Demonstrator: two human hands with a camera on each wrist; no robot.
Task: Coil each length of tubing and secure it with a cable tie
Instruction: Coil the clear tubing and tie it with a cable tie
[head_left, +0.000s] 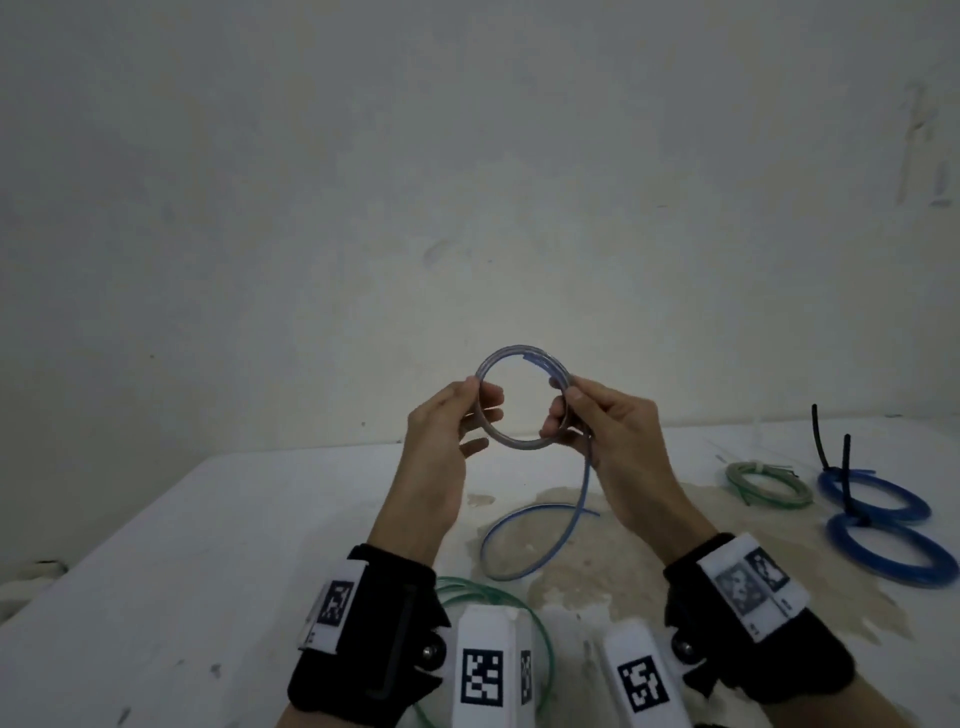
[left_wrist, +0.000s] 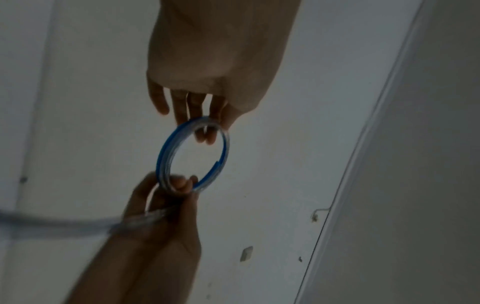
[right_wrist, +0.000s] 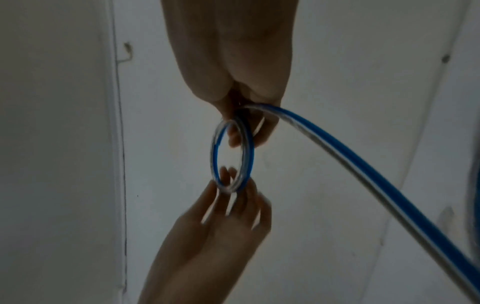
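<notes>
In the head view both hands hold a small coil of clear tubing with a blue stripe (head_left: 498, 351) up in front of the wall. My left hand (head_left: 470, 410) pinches its left side, thumb outside and fingers through the ring. My right hand (head_left: 569, 410) grips the right side, where the loose tail (head_left: 585, 486) leaves and curves down onto the table. The left wrist view has the coil (left_wrist: 162, 156) between the left fingers (left_wrist: 205, 135) and the right hand (left_wrist: 166, 205). In the right wrist view the tail (right_wrist: 363, 170) sweeps away to the lower right.
On the white table (head_left: 208, 545) at the right lie a tied greenish coil (head_left: 769, 486) and two blue coils (head_left: 878, 501) (head_left: 891, 553) bound with black cable ties (head_left: 821, 436). Loose green tubing (head_left: 493, 603) lies by the near edge, under my wrists. A pale wall stands behind.
</notes>
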